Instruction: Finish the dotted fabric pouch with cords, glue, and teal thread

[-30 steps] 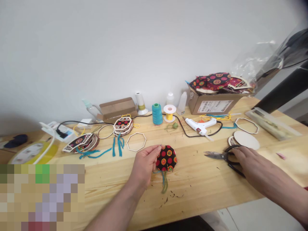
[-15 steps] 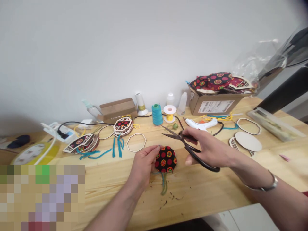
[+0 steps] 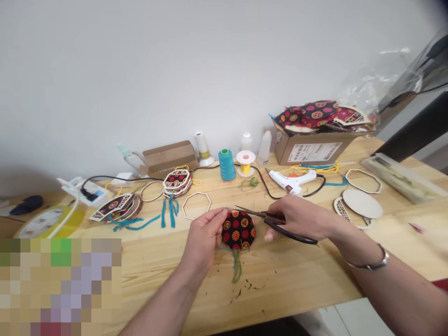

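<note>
Between the thumb and fingers of my left hand point(image 3: 206, 231) is the edge of a round patterned fabric piece point(image 3: 238, 231), black with red and orange motifs. Green and teal cords point(image 3: 237, 268) hang from its lower edge. My right hand point(image 3: 297, 217) is closed around the handles of dark scissors point(image 3: 269, 219). Their blades lie along the top edge of the fabric piece, close to my left thumb, and look nearly closed. Dark fabric scraps point(image 3: 249, 284) are scattered on the wooden table point(image 3: 168, 289) below.
Behind my hands stand a teal thread cone point(image 3: 227, 165), a yellow thread spool point(image 3: 245, 163) and a white glue gun point(image 3: 292, 179). A cardboard box point(image 3: 311, 148) of fabric pieces sits at the back right. Stacked lattice pieces point(image 3: 177, 182) and an octagonal frame point(image 3: 196, 206) lie left.
My right hand has brought the scissors down and left to the fabric's top edge, and the blades have drawn together. My left hand still holds the piece in nearly the same place.
</note>
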